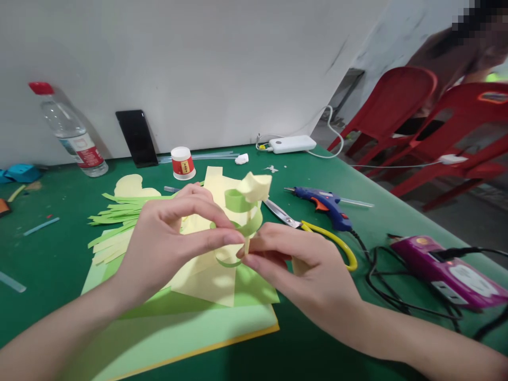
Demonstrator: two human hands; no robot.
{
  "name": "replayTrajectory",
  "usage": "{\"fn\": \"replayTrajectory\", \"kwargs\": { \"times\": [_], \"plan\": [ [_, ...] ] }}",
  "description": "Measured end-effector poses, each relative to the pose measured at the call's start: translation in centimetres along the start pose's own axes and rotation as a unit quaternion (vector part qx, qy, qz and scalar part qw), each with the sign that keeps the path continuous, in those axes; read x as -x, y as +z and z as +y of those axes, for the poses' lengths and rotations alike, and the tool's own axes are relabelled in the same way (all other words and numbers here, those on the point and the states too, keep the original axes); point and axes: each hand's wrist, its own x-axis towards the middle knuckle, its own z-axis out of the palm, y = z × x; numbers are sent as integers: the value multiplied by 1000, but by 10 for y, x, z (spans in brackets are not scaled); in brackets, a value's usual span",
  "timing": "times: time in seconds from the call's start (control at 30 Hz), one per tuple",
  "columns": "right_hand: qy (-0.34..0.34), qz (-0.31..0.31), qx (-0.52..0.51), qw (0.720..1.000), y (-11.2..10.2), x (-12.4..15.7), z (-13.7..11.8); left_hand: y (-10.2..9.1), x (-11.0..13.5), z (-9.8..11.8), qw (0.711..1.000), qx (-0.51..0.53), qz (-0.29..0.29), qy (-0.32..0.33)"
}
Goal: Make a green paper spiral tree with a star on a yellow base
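Between my two hands stands a small paper flower (256, 186) with a pale yellow head on a thin stem. A light green paper strip (254, 225) curls in loops around that stem. My left hand (178, 227) is closed in a pinch, thumb and forefinger pressed at the strip beside the stem. Lower down, my right hand (301, 259) pinches the stem itself between thumb and fingers. Beneath them lie pale yellow sheets (206, 286) on green paper (254, 286). Cut green paper strips (123, 209) are spread to the left, partly behind my left hand.
Yellow-handled scissors (286, 214) and a blue glue gun (323, 203) lie to the right, near a purple power strip (448, 272) with black cables. Along the wall stand a water bottle (77, 132), a phone (137, 138) and a paper cup (183, 164). A person sits beyond red chairs (397, 100).
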Motion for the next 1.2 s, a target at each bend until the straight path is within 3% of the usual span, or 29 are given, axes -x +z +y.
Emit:
{"fn": "replayTrajectory", "kwargs": {
  "times": [0.87,1.2],
  "plan": [
    [2,3,44,999,1,-1,-4,2,1,-3,1000,-10,-1,-20],
    [48,-9,7,999,1,0,0,4,-1,-7,1000,-5,10,-25]
  ]
}}
